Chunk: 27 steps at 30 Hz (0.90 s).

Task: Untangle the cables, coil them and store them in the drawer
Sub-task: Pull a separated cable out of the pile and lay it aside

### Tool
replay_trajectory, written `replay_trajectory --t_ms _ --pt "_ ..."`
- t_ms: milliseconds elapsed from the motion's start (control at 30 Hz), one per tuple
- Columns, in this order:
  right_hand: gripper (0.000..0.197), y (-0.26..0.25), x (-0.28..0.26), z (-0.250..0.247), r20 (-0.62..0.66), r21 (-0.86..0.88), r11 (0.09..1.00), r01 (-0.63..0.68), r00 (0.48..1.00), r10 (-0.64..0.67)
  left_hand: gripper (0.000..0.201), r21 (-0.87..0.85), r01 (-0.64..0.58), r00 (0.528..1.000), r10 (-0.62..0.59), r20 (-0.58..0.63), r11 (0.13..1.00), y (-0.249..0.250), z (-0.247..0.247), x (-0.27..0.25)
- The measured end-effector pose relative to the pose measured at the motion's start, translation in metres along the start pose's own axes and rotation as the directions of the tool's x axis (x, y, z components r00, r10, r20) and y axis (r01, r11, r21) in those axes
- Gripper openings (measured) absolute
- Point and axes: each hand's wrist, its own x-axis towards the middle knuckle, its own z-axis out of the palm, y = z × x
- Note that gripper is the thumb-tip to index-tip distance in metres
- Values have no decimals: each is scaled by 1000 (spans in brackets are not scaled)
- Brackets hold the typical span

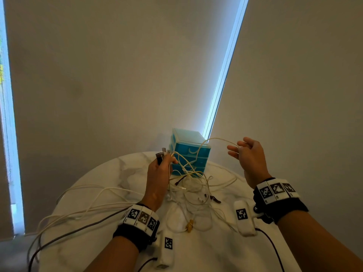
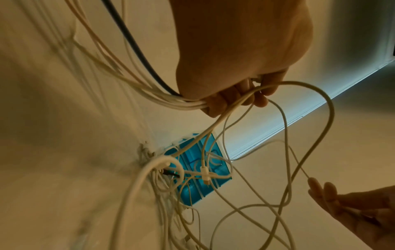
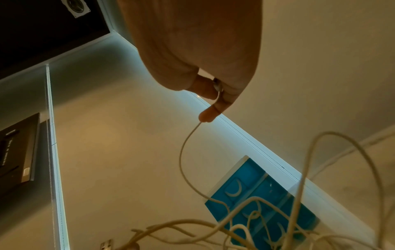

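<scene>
Above marble table (image 1: 94,242), left hand (image 1: 159,173) grips cables (image 1: 188,173); right hand (image 1: 249,154) pinches one.

I can read no words or numbers anywhere. The wristbands (image 1: 141,216) and the white modules (image 1: 243,216) carry only black-and-white square marker codes; the dark panel (image 3: 17,148) possibly bears lettering, too blurred to read.

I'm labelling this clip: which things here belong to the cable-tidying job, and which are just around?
Part of the job:
- tangle of cables
- blue drawer unit
- left hand, gripping a bunch of cable ends
- right hand, pinching one white cable

Just around:
- marble table
- window blinds
</scene>
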Motion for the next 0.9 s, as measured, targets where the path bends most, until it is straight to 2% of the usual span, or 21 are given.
replay_trajectory --t_ms 67,133,267,333,433,567,733,833,900 --pt "46 1 -2 4 30 -112 994 7 1000 -3 32 -35 -9 1000 9 0 999 -1 -1 1" --pt "42 3 -6 8 92 -311 949 49 996 -21 26 -76 -11 1000 12 15 997 -2 -2 2" --pt "27 12 -20 22 272 -600 765 233 959 -78 23 -166 2 996 14 93 986 -3 -2 2" --pt "23 19 -27 31 380 -625 700 345 918 -112 28 -176 3 993 18 119 984 -3 -2 2" --pt "25 27 -33 46 459 -618 666 417 880 -124 30 -179 2 991 22 135 984 -5 0 3" --pt "44 41 -34 59 508 -665 593 454 857 -88 26 -201 -6 986 39 164 980 -4 0 4" --pt "31 60 -29 57 541 -814 320 485 834 112 26 -193 -19 982 55 180 981 -3 1 3" --pt "17 72 -25 55 540 -819 288 497 837 90 25 -218 5 991 24 130 976 -2 -1 3" --pt "14 73 -21 52 526 -820 295 490 849 50 23 -210 50 998 -42 44 977 -2 -2 8"
